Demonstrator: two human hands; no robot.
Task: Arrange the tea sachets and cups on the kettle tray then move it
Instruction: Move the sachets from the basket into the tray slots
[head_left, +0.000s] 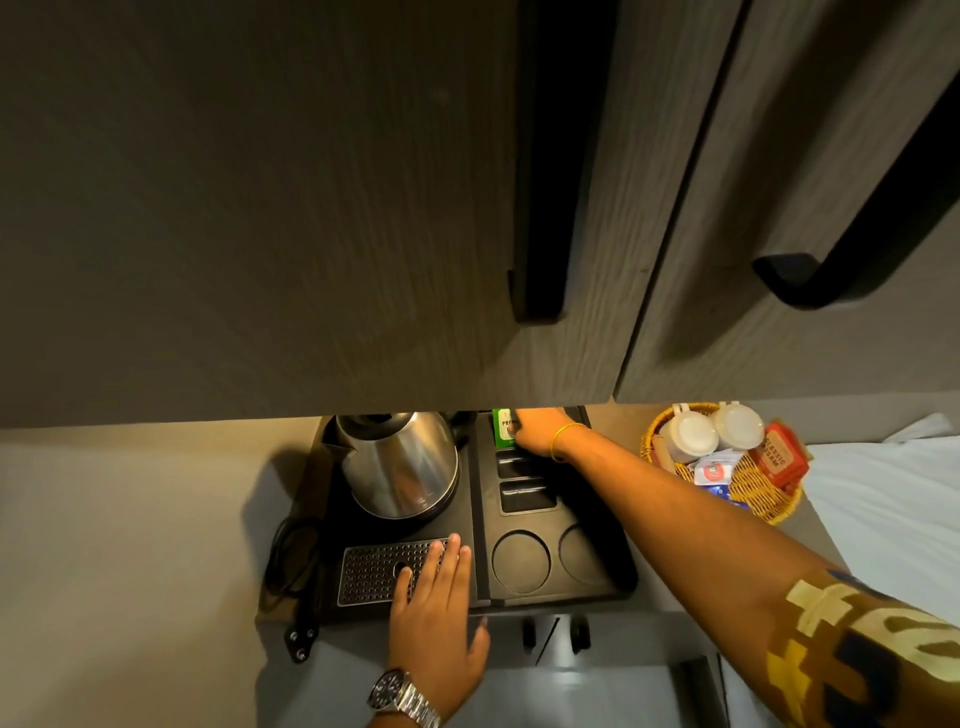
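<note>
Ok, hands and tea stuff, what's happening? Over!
Right hand placing green sachet in tray slot. Left hand flat on drip grate. Cups in basket.

**A:** anyone catch what's being worn here?

**B:** yeah, the left hand (434, 618) has a chunky silver metal-link wristwatch with a dark dial (402, 699). The right hand (540, 428) has a thin yellow bangle (563, 441) at the wrist, and further up there's a dark sleeve with big cream and yellow print (872, 649).
</note>
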